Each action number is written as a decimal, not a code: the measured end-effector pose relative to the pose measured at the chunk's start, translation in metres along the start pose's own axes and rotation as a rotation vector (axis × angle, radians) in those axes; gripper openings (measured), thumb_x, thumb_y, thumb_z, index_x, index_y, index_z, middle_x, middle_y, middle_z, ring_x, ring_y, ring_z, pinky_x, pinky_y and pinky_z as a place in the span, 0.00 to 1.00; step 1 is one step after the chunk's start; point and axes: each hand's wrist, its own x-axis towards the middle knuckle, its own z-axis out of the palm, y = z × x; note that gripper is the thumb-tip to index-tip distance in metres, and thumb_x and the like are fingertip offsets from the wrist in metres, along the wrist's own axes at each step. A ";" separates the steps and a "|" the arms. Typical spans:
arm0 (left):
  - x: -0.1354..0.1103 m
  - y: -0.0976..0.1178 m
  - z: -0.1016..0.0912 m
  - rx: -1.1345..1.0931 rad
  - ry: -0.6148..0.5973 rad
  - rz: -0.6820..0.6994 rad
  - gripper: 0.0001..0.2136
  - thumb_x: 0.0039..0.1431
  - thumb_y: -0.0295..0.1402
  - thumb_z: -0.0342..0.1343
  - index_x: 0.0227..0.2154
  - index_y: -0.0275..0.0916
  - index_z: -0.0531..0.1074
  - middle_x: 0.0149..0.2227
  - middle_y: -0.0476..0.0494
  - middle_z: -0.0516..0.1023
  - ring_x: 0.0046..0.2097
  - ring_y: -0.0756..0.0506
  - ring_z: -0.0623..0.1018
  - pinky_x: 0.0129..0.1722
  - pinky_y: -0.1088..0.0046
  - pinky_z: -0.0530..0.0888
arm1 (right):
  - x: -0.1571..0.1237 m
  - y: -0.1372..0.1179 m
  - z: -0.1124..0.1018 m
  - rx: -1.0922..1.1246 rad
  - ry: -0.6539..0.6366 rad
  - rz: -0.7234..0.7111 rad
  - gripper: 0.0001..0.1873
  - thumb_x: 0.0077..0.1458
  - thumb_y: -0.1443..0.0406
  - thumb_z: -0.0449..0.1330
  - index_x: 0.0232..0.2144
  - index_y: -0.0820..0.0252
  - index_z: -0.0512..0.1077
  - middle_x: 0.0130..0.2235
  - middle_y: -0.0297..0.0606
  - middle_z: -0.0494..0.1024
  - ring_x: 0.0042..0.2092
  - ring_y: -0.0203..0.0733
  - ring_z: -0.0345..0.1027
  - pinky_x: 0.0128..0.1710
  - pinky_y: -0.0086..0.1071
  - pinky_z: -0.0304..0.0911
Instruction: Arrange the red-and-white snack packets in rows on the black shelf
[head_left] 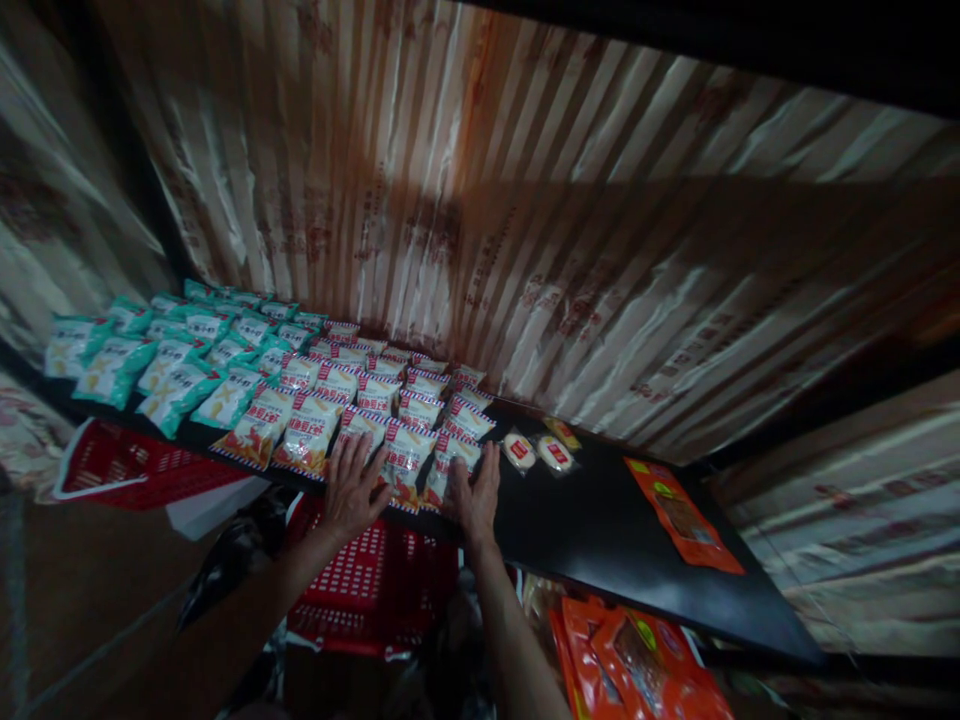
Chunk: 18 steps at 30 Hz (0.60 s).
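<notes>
Rows of red-and-white snack packets (379, 410) lie on a black shelf (600, 540). My left hand (354, 485) lies flat with spread fingers on the front packets of the row. Beside it, my right hand (478, 492) rests with its fingers stretched out along the right edge of the same packets. Neither hand grips anything. To the left lie several teal-and-white packets (165, 355). Just right of my right hand lie two small round wrapped snacks (536, 452).
A flat orange packet (679, 515) lies on the shelf's right part. More orange packets (637, 660) are stacked below the shelf at the right. Red plastic baskets (360, 585) stand under the shelf, another basket (120, 465) at the left. Striped covering lines the back wall.
</notes>
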 end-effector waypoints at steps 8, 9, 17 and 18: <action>-0.006 -0.001 0.006 0.028 -0.056 -0.012 0.26 0.60 0.38 0.51 0.61 0.38 0.59 0.64 0.34 0.57 0.66 0.34 0.52 0.63 0.49 0.50 | 0.008 0.003 -0.003 0.080 -0.086 -0.003 0.43 0.55 0.45 0.49 0.64 0.66 0.50 0.66 0.52 0.52 0.66 0.50 0.46 0.63 0.47 0.47; -0.005 -0.001 0.006 0.027 -0.051 -0.011 0.26 0.60 0.38 0.51 0.61 0.38 0.59 0.64 0.34 0.57 0.66 0.34 0.52 0.63 0.49 0.50 | 0.007 0.003 -0.003 0.081 -0.066 0.014 0.44 0.55 0.44 0.49 0.64 0.66 0.50 0.66 0.52 0.52 0.66 0.50 0.45 0.63 0.47 0.46; 0.003 0.017 0.003 -0.022 -0.042 0.011 0.25 0.61 0.41 0.48 0.59 0.36 0.61 0.62 0.32 0.61 0.66 0.36 0.54 0.63 0.51 0.50 | -0.002 -0.003 0.004 0.116 -0.099 0.055 0.44 0.56 0.45 0.47 0.65 0.66 0.47 0.66 0.51 0.52 0.66 0.49 0.45 0.63 0.46 0.46; 0.004 0.019 0.003 -0.020 -0.041 0.012 0.25 0.62 0.41 0.48 0.59 0.36 0.61 0.62 0.32 0.61 0.66 0.37 0.54 0.63 0.51 0.50 | -0.002 -0.004 0.004 0.116 -0.109 0.056 0.44 0.56 0.45 0.47 0.65 0.67 0.47 0.66 0.51 0.52 0.66 0.49 0.45 0.63 0.46 0.46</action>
